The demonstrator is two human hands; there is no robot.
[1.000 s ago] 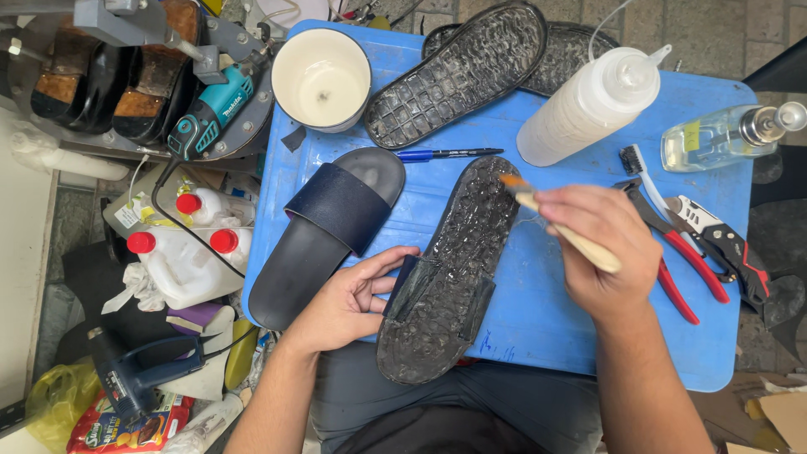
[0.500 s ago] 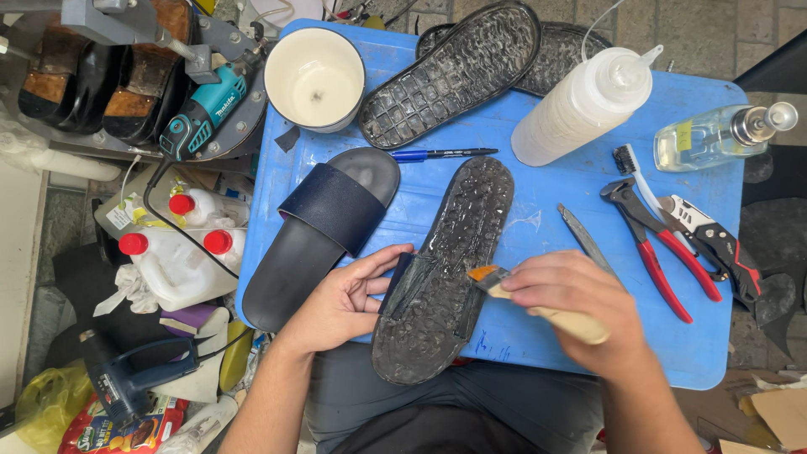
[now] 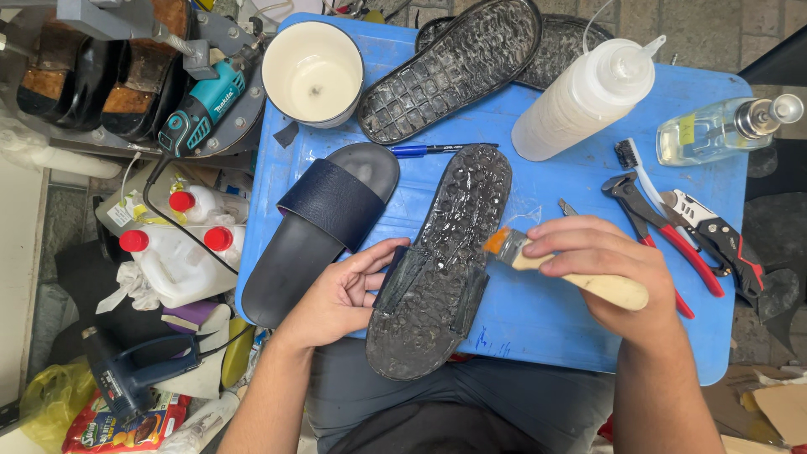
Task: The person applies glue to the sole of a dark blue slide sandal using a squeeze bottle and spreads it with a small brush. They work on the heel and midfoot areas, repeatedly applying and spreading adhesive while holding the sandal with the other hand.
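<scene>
A black, glue-wet shoe sole (image 3: 445, 261) lies bottom-up on the blue table (image 3: 538, 319), its heel over the near edge. My left hand (image 3: 340, 294) rests against its left side, fingers spread on the heel part. My right hand (image 3: 601, 269) grips a wooden-handled brush (image 3: 572, 273); its orange bristles touch the sole's right edge. A dark blue slide sandal (image 3: 324, 227) lies left of the sole.
A white bowl (image 3: 313, 74), two more black soles (image 3: 458, 67), a blue pen (image 3: 424, 150), a white squeeze bottle (image 3: 588, 97) and a clear glass bottle (image 3: 723, 126) stand at the back. Red-handled pliers (image 3: 664, 235) and a toothbrush lie right. Jugs and power tools crowd the left.
My right hand has carried the brush from the sole's toe down to its middle, then to its right edge. My left hand has stayed on the heel.
</scene>
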